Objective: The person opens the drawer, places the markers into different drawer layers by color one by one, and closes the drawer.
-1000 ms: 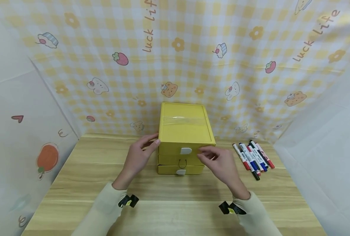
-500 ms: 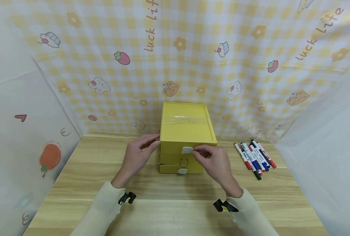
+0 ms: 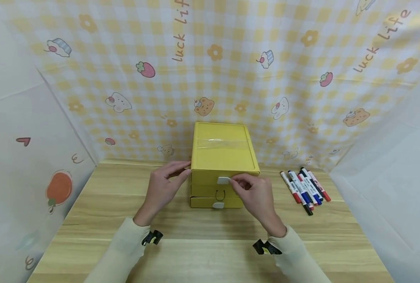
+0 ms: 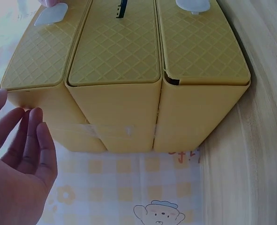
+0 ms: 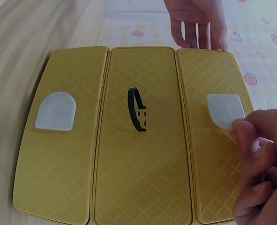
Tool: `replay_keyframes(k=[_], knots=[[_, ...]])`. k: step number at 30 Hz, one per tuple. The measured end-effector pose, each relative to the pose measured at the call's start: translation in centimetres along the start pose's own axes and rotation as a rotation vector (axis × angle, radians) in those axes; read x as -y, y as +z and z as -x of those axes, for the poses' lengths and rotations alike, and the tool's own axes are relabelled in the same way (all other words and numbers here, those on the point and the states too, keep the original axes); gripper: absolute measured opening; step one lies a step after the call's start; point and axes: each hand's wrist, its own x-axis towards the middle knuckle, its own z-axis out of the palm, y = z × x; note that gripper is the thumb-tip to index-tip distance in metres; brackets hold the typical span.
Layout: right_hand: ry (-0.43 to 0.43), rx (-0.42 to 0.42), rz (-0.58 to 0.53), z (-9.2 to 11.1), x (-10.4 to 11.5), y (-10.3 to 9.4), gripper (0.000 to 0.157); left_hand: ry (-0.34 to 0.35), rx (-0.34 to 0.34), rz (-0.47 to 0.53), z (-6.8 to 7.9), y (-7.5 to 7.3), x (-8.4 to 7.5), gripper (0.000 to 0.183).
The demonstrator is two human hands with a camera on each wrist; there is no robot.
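Note:
A yellow three-tier drawer box (image 3: 225, 157) stands on the table, a strip of clear tape across its top. The top drawer bears a white pull tab (image 5: 225, 108). My right hand (image 3: 259, 195) pinches that tab's edge between thumb and fingertip. My left hand (image 3: 163, 189) rests its fingertips against the box's left side near the top, fingers loosely extended. The middle drawer carries a dark loop handle (image 5: 134, 110), and a second white tab (image 5: 56, 111) sits on the bottom drawer. All drawers look closed, the bottom one with a small gap at a corner (image 4: 172, 81).
Several markers (image 3: 304, 190) with red, blue and black caps lie in a pile on the wooden table (image 3: 202, 255), right of the box. A yellow-checked cloth (image 3: 153, 94) hangs close behind the box. White sheets border both sides.
My right hand has moved left from the right part of the top drawer's front and taken hold of the white tab. My left hand stays against the box's side.

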Motion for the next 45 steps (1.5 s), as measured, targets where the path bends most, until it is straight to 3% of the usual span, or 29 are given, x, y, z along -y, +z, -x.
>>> replay_keyframes(k=[12, 22, 45], knots=[[-0.034, 0.014, 0.015, 0.4, 0.2, -0.3, 0.006, -0.021, 0.012, 0.048, 0.0, -0.2, -0.1, 0.023], [-0.093, 0.017, 0.033, 1.3, 0.8, -1.0, 0.009, 0.003, 0.012, 0.063, -0.2, -0.2, -0.1, 0.022], [-0.181, 0.062, 0.024, 3.4, 2.5, -2.5, 0.014, -0.039, 0.016, 0.081, -0.2, -0.2, -0.1, 0.023]])
